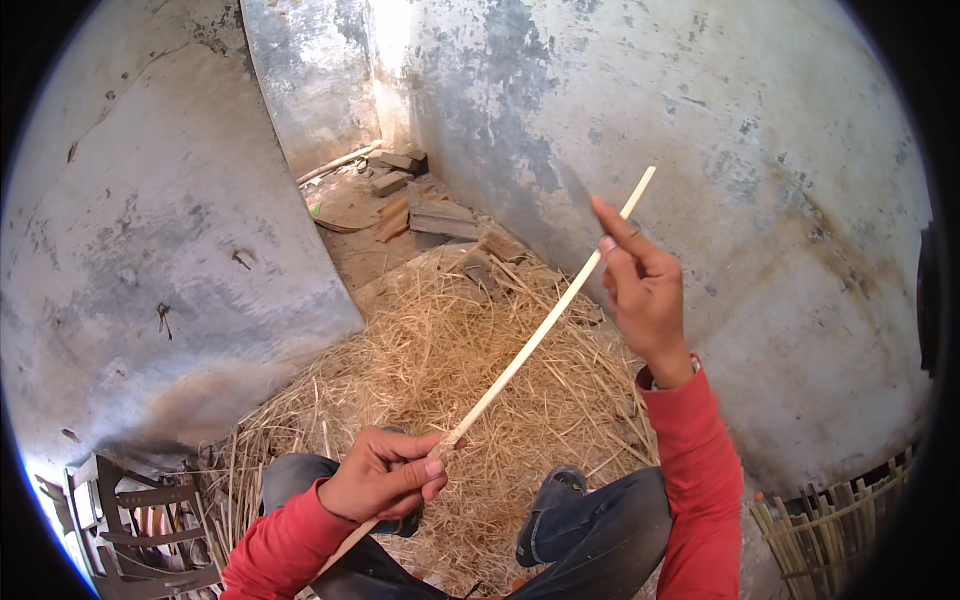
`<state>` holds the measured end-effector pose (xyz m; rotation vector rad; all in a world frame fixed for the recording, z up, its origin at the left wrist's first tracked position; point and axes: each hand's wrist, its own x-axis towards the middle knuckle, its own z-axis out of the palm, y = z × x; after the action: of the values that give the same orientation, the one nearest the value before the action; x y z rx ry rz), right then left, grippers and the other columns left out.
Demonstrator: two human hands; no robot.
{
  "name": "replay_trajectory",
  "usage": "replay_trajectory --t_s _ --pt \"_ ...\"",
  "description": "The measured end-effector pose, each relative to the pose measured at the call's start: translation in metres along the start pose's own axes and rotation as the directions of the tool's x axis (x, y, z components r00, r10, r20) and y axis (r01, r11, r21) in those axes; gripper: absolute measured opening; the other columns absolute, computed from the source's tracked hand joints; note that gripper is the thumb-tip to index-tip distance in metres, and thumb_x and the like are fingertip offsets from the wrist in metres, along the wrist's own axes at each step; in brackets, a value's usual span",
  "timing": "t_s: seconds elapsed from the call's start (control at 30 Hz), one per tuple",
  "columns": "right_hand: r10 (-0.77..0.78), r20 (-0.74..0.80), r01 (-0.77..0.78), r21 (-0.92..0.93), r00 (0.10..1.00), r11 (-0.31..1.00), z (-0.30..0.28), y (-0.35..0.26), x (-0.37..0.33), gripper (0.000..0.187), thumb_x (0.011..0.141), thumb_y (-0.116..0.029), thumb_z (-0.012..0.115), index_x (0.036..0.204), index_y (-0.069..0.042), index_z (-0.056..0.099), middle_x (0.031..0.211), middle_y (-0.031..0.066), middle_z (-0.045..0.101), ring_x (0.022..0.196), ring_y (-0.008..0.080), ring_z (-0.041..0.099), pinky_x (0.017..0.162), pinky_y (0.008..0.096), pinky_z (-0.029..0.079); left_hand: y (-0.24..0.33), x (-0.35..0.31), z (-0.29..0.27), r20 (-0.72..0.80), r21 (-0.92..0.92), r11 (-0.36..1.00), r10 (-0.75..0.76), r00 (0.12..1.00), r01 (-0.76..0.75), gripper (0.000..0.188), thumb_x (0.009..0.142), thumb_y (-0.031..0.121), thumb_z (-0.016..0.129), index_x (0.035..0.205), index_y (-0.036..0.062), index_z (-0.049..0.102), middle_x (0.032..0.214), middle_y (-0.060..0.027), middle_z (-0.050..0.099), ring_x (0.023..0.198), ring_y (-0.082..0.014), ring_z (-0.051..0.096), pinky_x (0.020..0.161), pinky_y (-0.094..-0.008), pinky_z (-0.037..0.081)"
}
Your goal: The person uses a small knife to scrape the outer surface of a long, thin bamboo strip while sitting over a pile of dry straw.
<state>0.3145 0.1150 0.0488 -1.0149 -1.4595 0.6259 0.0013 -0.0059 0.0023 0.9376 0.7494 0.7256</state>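
Observation:
A long, pale strip that looks like split bamboo (pixel 530 348) runs slantwise from beneath my left forearm up to the right. My left hand (pixel 385 475) is closed round its lower part, thumb on top. Farther up, my right hand (pixel 645 295) is closed on a knife (pixel 574 188), its grey blade pointing up and to the left, slightly blurred. The forefinger is stretched along the knife, and its handle is hidden in the palm. The strip passes close by the right thumb and fingers; I cannot tell whether they touch it. Its cut end sticks out beyond the hand.
Thin shavings (pixel 430 330) cover the floor between my bent legs and beyond. Bricks and blocks (pixel 440 218) lie near the far corner. Worn walls (pixel 760 230) stand to both sides. A dark slatted chair-like frame (pixel 150 520) is at lower left, a woven slat basket (pixel 835 525) at lower right.

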Motion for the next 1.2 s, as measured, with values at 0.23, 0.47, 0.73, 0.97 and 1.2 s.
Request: replay_trajectory --t_s 0.23,0.47,0.73,0.97,1.2 --pt "-0.136 0.2 0.151 -0.061 0.97 0.987 0.048 -0.018 -0.035 0.041 0.097 -0.002 0.059 0.137 -0.009 0.063 0.075 0.0048 0.072 0.055 0.0054 0.047 0.051 0.0263 0.041 0.005 0.0 -0.001 -0.025 -0.064 0.998 0.016 1.0 -0.018 0.032 0.101 0.009 0.058 0.13 -0.0046 0.061 0.072 -0.0064 0.06 0.038 -0.0032 0.039 0.035 -0.0198 0.026" --pt "-0.194 0.426 0.242 -0.061 0.884 0.968 0.084 -0.036 -0.073 0.043 0.094 0.0 0.059 0.136 -0.006 0.063 0.063 0.0081 0.059 0.054 0.0064 0.049 0.052 0.0244 0.042 0.007 0.003 -0.001 -0.045 -0.052 0.993 0.1 0.994 -0.102 0.034 0.104 0.01 0.055 0.135 -0.0017 0.059 0.078 -0.0038 0.062 0.04 -0.0021 0.038 0.037 -0.0191 0.025" --pt "0.07 0.557 -0.267 0.28 0.828 0.922 0.099 -0.034 -0.096 0.043 0.098 -0.004 0.057 0.141 -0.004 0.058 0.08 0.0047 0.07 0.07 0.0044 0.06 0.062 0.0235 0.049 0.009 0.003 -0.001 -0.09 -0.057 0.989 0.134 0.987 -0.14 0.034 0.103 0.014 0.06 0.132 -0.0018 0.061 0.079 -0.0064 0.068 0.04 -0.0027 0.041 0.037 -0.0193 0.028" --pt "-0.023 0.295 -0.078 0.328 0.955 0.942 0.09 -0.027 -0.085 0.067 0.093 -0.007 0.068 0.152 0.002 0.039 0.106 0.0061 0.071 0.084 0.0022 0.059 0.069 0.0199 0.048 -0.005 0.008 0.003 -0.185 0.01 0.961 0.273 0.944 -0.276 0.041 0.098 0.006 0.065 0.138 -0.0005 0.057 0.088 -0.0107 0.073 0.044 -0.0031 0.045 0.039 -0.0199 0.034" --pt "0.026 0.374 -0.155 0.32 0.927 0.934 0.098 -0.029 -0.089 0.09 0.083 0.002 0.076 0.157 0.001 0.025 0.111 0.0115 0.07 0.083 0.0061 0.062 0.07 0.0198 0.049 -0.005 0.012 0.008 -0.222 0.221 0.931 0.338 0.914 -0.291 0.047 0.099 0.009 0.066 0.144 0.0031 0.054 0.088 -0.0048 0.074 0.051 -0.001 0.048 0.044 -0.0195 0.036"
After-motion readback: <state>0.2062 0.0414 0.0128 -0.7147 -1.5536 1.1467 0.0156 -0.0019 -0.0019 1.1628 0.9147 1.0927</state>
